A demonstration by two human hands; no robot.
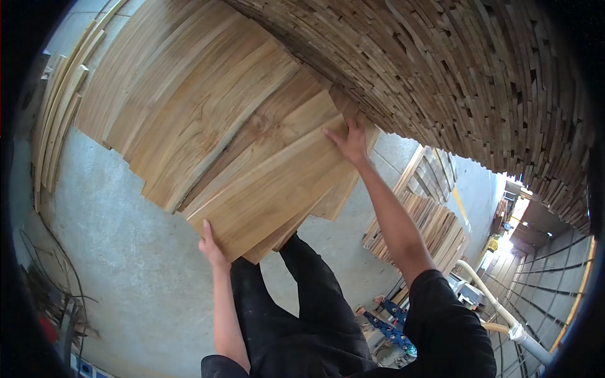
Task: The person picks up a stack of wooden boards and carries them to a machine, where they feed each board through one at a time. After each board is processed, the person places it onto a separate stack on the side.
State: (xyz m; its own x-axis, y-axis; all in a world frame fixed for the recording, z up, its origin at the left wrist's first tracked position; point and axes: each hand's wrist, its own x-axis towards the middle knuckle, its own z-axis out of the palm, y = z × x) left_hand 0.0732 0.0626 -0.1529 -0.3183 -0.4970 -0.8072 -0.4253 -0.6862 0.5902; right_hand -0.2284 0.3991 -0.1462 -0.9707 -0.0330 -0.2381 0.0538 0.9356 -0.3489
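One wooden board [271, 192] lies diagonally over other boards [195, 113]. We grasp it in both hands: the left hand [213, 247] grips the near end, the right hand [351, 142] the far end. Beyond, we observe a timber stack [441, 69]; rightward, a lower pile [428, 228] sits above the floor [107, 201].

The middle board [271, 192] is smooth wood. The wood pile [466, 69], upper right, looks rough. The pants [317, 283], bottom middle, are dull cloth.
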